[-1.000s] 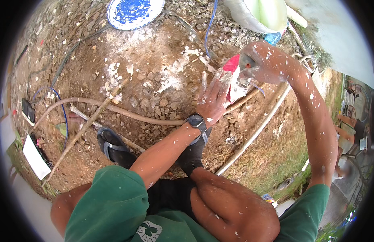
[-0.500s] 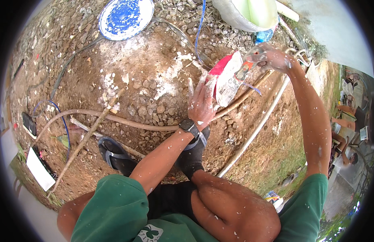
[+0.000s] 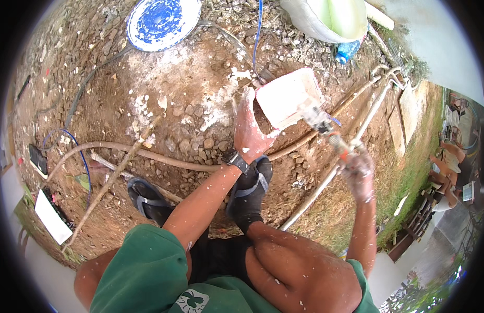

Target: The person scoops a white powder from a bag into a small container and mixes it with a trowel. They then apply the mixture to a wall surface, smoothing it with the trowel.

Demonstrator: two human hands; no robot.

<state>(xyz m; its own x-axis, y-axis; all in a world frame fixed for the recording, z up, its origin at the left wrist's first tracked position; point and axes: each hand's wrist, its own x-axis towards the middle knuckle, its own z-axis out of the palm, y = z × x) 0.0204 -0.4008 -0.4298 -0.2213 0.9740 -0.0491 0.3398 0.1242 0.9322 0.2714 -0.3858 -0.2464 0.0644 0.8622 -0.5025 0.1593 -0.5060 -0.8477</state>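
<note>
Upper centre: left hand (image 3: 254,133) grips white-lined tub (image 3: 283,98), fingers partly hidden; right hand (image 3: 358,173), lower than before, grips blurred scraper (image 3: 321,123).

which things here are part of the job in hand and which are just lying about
In use:
- container, in the left hand
- smeared tool, in the right hand

Probably just lying about:
- blue bottle
- stick
- tan hose

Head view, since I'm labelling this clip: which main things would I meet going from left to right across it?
White panel, blue-and-white round lid, left hand, pale container, spattered hand tool, right hand.
</note>
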